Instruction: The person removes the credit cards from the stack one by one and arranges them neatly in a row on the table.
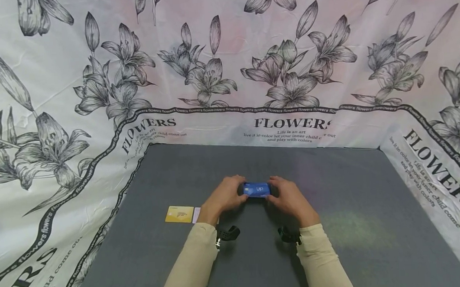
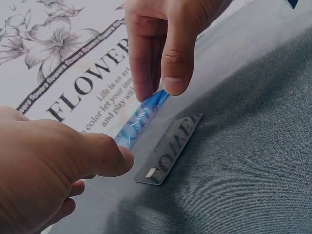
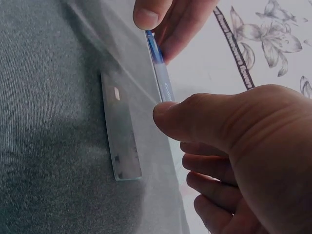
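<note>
A blue bank-style card [image 1: 257,189] marked VIP is held up between both hands, over the far middle of the dark table. My left hand [image 1: 224,196] pinches its left end between thumb and fingers. The right end is pinched the same way by my right hand [image 1: 293,199]. In the left wrist view the blue card [image 2: 141,120] appears tilted, nearly edge-on. Below it on the table lies a glossy dark card [image 2: 170,148] with a chip, mirroring the printed letters. That dark card [image 3: 121,131] also shows in the right wrist view, apart from the fingers.
A yellow card [image 1: 180,214] lies on the table [image 1: 142,260] left of my left forearm. Beside it is a pale purple card [image 1: 196,215], mostly hidden behind the left wrist. White cloth [image 1: 214,133] printed with flowers rises around the table's back and sides.
</note>
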